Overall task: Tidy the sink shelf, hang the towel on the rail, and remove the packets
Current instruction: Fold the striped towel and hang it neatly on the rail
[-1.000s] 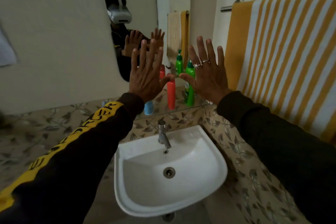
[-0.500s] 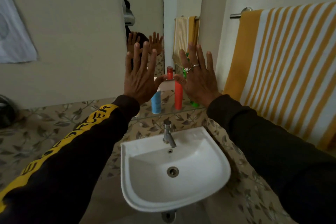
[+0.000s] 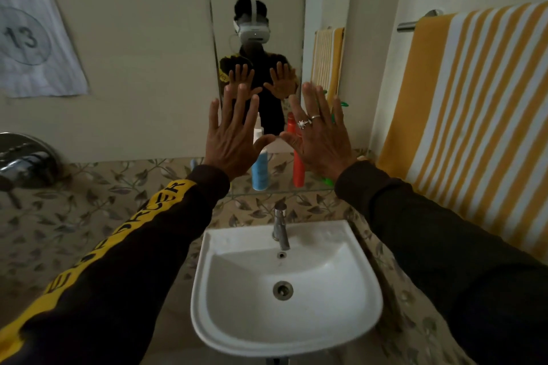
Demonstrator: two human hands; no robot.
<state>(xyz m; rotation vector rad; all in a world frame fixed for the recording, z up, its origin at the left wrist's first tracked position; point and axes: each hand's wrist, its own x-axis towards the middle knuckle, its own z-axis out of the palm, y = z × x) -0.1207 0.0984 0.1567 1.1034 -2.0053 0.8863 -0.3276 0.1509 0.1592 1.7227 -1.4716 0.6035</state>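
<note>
Both my hands are raised in front of the mirror with fingers spread, backs toward me, holding nothing. My left hand (image 3: 234,133) and my right hand (image 3: 318,135) nearly touch at the thumbs. Behind them, on the glass shelf (image 3: 281,190), stand a blue bottle (image 3: 260,170), a red bottle (image 3: 298,169) and a green bottle (image 3: 327,180) mostly hidden by my right hand. The yellow and white striped towel (image 3: 474,115) hangs over the rail (image 3: 415,24) on the right wall. No packets are visible.
A white sink (image 3: 284,290) with a steel tap (image 3: 280,225) sits below the shelf. The mirror (image 3: 258,38) reflects a person with a headset. A paper marked 13 (image 3: 29,35) hangs at left above a chrome wall fitting (image 3: 23,163).
The view has swung left and squared up to the mirror. Both hands stay raised and spread, now a little higher, covering more of the bottles.
</note>
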